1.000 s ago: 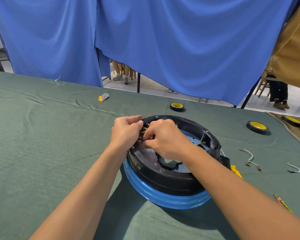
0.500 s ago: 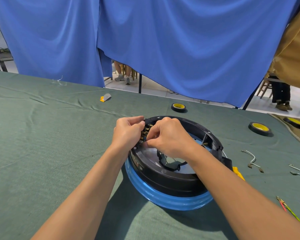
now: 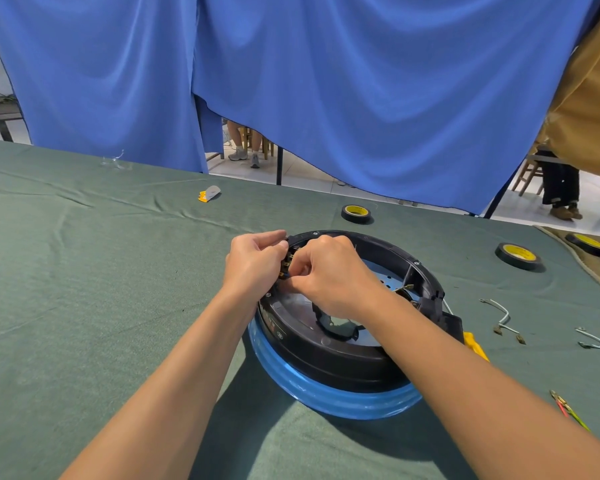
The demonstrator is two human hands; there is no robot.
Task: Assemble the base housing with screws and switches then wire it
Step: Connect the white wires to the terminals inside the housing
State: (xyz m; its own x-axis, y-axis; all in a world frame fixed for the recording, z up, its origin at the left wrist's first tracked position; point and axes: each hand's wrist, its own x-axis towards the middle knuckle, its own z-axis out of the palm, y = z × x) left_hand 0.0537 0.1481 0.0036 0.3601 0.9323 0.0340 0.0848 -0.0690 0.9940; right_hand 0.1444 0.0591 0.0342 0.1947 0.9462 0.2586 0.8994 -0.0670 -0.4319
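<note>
A round black base housing (image 3: pixel 329 358) with a blue lower rim lies on the green cloth in front of me. A small switch block with brass terminals (image 3: pixel 287 259) sits at the housing's far left wall. My left hand (image 3: pixel 253 263) grips the wall and the switch from outside, fingers curled. My right hand (image 3: pixel 329 275) reaches in from inside the housing, fingers curled, and pinches at the switch terminals. What its fingertips hold is hidden.
Rolls of black tape (image 3: pixel 355 213) (image 3: pixel 517 256) lie beyond and right of the housing. Short white wires (image 3: pixel 503 318) (image 3: pixel 591 341) and a red-green wire (image 3: pixel 568 410) lie at the right. A yellow part (image 3: pixel 475 346) pokes out behind my right forearm. A yellow-grey scrap (image 3: pixel 209 194) lies far left.
Both hands stay at the switch on the left wall; the right fingers have shifted slightly lower on the terminals. The housing has not moved.
</note>
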